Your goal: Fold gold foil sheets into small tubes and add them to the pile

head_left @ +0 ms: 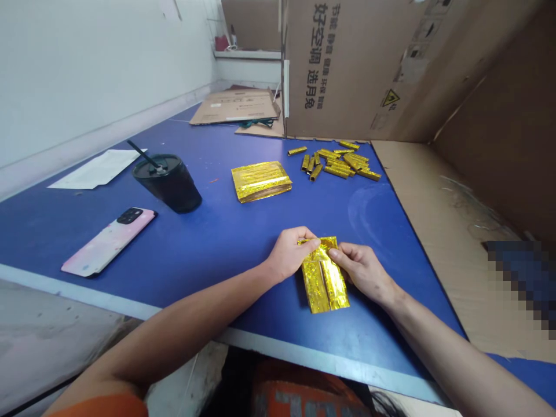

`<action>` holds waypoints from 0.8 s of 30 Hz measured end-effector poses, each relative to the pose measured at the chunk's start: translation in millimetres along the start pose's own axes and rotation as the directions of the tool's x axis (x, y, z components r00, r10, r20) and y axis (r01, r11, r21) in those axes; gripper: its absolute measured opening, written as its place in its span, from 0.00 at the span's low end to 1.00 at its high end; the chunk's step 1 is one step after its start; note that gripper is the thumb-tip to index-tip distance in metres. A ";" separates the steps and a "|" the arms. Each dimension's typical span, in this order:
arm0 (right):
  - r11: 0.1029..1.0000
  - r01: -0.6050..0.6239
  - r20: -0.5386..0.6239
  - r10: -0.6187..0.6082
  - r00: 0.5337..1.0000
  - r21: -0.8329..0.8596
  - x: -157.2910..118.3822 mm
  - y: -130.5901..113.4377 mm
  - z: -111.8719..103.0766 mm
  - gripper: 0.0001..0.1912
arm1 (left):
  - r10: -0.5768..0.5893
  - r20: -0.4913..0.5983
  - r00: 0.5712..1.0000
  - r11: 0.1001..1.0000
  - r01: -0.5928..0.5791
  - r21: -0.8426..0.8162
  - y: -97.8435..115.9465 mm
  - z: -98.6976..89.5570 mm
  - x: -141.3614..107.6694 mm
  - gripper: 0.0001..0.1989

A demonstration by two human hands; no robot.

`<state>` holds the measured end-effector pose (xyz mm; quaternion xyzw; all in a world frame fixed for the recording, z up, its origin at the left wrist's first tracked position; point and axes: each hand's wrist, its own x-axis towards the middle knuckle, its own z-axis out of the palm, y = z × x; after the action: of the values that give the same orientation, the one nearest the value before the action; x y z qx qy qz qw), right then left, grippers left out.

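Observation:
A sheet of shiny gold foil paper (315, 288), with folds running down its length, is held above the front part of the blue table. My left hand (290, 253) pinches its top left corner between thumb and fingers. On the right edge, my right hand (362, 269) grips the sheet, its thumb pressed on the front and its fingers behind. Beyond my hands lies a stack of flat gold foil sheets (262, 180). Farther back on the right is a loose pile of several small rolled or folded gold foil pieces (341, 164).
A dark lidded cup (169, 184) with a straw stands on the blue table (208, 243), left of the stack. A pink and white phone (106, 243) and white paper (95, 169) lie farther left. A large cardboard box (347, 69) rises behind, with flattened cardboard (237, 107) beside it.

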<state>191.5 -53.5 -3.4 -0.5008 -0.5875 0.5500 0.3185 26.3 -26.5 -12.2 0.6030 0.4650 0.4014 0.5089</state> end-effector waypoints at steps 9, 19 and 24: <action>0.902 0.068 -0.140 -0.140 0.980 -0.426 1.0 5.2 2.8 0.22 | 0.022 -0.052 0.998 0.976 -0.010 0.219 -7.9 2.3 6.5 0.09; 0.398 0.207 -0.007 -0.474 0.880 -0.894 -5.5 3.1 -1.3 0.13 | 0.017 -0.116 0.993 0.744 0.065 0.665 3.0 5.5 29.9 0.08; 0.268 0.344 0.221 -0.401 0.889 -0.900 -12.3 -2.2 7.3 0.11 | 0.066 -0.084 0.994 0.563 0.033 0.826 2.0 11.5 31.9 0.08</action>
<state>187.8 -67.1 -0.5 -0.4526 -0.8836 0.0226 0.1180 45.4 1.5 -11.8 0.7532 0.6190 0.1736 0.1393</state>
